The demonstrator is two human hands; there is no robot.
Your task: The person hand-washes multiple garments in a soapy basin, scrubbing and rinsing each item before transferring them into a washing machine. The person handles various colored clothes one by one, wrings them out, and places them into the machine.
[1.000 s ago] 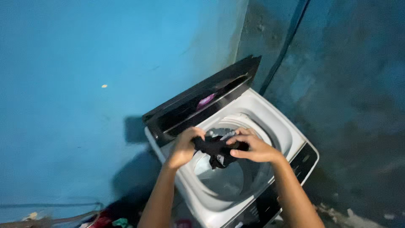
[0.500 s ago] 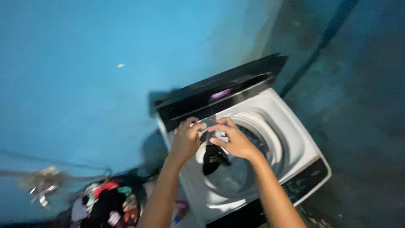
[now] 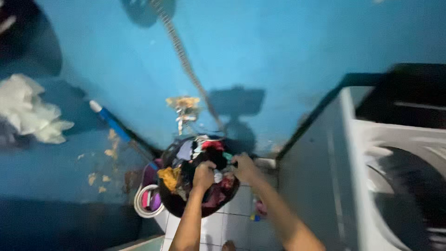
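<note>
Down low, left hand [image 3: 203,175] and right hand [image 3: 243,168] clenched in crumpled clothes [image 3: 211,160], round dark basket [image 3: 173,204].

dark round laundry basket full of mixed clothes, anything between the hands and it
Nothing visible. The left hand and right hand are both already down on the heap of clothes in the dark round laundry basket on the tiled floor.

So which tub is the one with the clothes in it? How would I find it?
Start at the white washing machine on the right, then look left, down at the tiled floor by the blue wall. The dark round basket there is heaped with mixed-coloured clothes, both hands in it; the smaller white-rimmed tub beside it isn't heaped.
</note>
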